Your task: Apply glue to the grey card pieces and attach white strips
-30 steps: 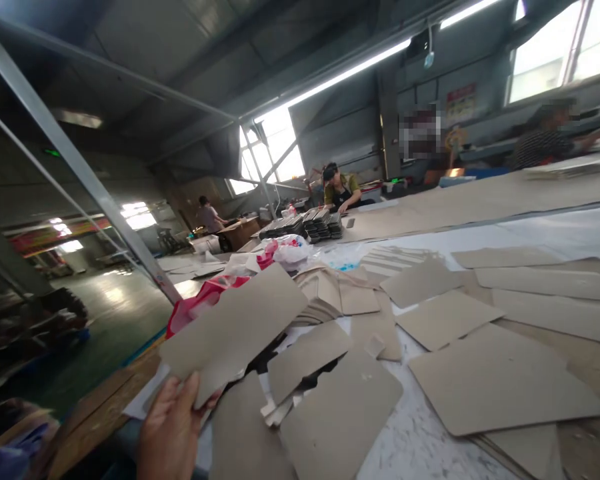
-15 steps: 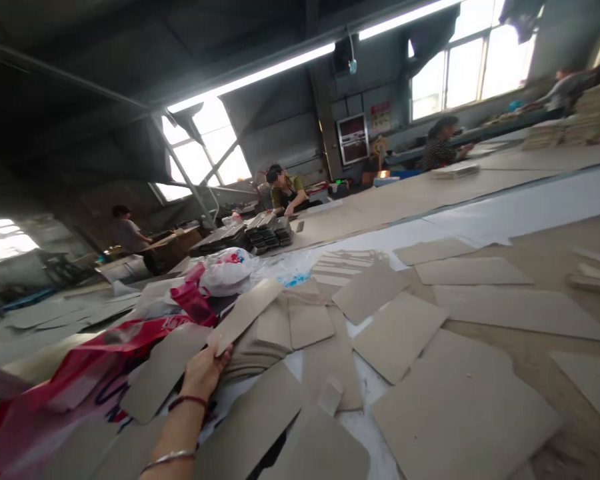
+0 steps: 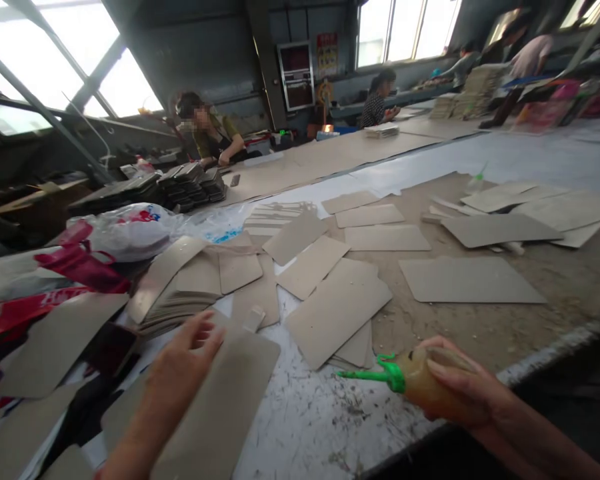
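Note:
My left hand (image 3: 180, 370) lies flat with fingers stretched out on a grey cardboard sheet (image 3: 220, 407) at the near left of the table. My right hand (image 3: 460, 390) is wrapped round a yellowish glue bottle (image 3: 420, 380) whose green nozzle (image 3: 367, 375) points left, just above the table's near edge. A fanned stack of cardboard strips (image 3: 173, 310) lies just beyond my left hand.
Several cardboard sheets (image 3: 337, 307) are scattered over the white, speckled table (image 3: 320, 420). Red and white plastic bags (image 3: 85, 260) lie at the left. Dark stacked pieces (image 3: 190, 183) stand further back. Other people work at the far benches; one sits behind the dark stacks.
The view has swung right and down. My left hand let go of the cardboard strip it held up and now rests flat on a sheet. My right hand with the bottle came into view.

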A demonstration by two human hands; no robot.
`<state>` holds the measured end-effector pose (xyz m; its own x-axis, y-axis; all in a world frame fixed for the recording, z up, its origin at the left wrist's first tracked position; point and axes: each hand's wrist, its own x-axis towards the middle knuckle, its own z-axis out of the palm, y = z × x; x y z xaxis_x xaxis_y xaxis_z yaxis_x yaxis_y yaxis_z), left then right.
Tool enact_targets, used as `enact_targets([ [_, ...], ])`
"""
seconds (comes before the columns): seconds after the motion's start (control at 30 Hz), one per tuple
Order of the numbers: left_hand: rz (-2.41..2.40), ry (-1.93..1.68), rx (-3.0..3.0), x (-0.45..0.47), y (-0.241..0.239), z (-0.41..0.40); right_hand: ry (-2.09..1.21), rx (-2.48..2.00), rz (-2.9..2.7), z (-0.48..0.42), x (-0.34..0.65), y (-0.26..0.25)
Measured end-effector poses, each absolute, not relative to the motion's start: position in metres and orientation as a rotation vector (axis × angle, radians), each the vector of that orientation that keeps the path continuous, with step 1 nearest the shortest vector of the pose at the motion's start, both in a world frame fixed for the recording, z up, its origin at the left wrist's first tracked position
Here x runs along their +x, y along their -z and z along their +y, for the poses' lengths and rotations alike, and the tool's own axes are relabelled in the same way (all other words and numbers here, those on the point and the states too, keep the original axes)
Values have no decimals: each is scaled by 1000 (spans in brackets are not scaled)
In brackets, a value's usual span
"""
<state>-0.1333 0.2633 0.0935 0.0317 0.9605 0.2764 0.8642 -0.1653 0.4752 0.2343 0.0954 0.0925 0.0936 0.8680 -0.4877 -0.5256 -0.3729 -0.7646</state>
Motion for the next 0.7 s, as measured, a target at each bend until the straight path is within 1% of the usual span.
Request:
enact_targets([
  [0.1,1469,-706,2483,-54,-57,225,-1556,-1163,-417,83,239,-94],
  [0.17,1391,-509,2562,-18,-32,213,-1561,-1132,-445,76,243,-94],
  [0.23,1351,-402,2548,-2,-15,212,-1538,-1121,-482,69,249,-94],
  [0.33,1285,-352,2564,-6,-9,221,-1498,-1128,-510,58,260,-91],
  [0.5,1171,-291,2635,-27,-18,230,-1499,-1088,-536,43,271,-79],
  [0.7,1203,-396,2688,-35,-10,228,-1478,-1048,-527,38,276,-78],
])
